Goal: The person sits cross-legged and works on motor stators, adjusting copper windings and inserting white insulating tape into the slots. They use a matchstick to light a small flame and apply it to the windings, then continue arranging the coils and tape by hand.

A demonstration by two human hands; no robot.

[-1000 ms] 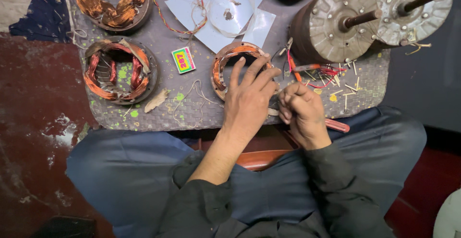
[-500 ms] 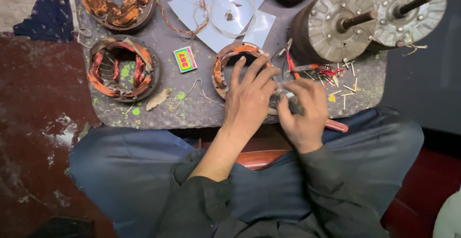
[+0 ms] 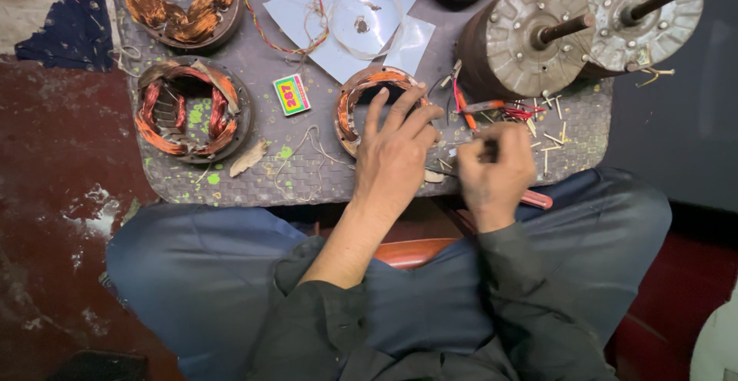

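Head view: the left hand (image 3: 396,158) lies flat with fingers spread on the near stator (image 3: 377,108), a copper-wound ring lying on the grey worktop (image 3: 300,173) at about 12 o'clock from the person's lap. The right hand (image 3: 496,169) is closed in a fist around a thin dark tool (image 3: 483,149), just beside the stator at its 3 o'clock. What kind of tool it is cannot be told.

Procedure, as judged: keep the left palm pressing down so the ring does not turn; work the tool with short, controlled strokes and keep it clear of the copper windings.

Orientation: the stator lies flat, bore axis vertical, opening upward toward the camera. The tool's long axis appears to run roughly 9 to 3 o'clock, tip toward the stator.

Two more wound stators (image 3: 192,108) lie at 10 o'clock; two motor housings (image 3: 530,35) with shafts stand at 1 o'clock.
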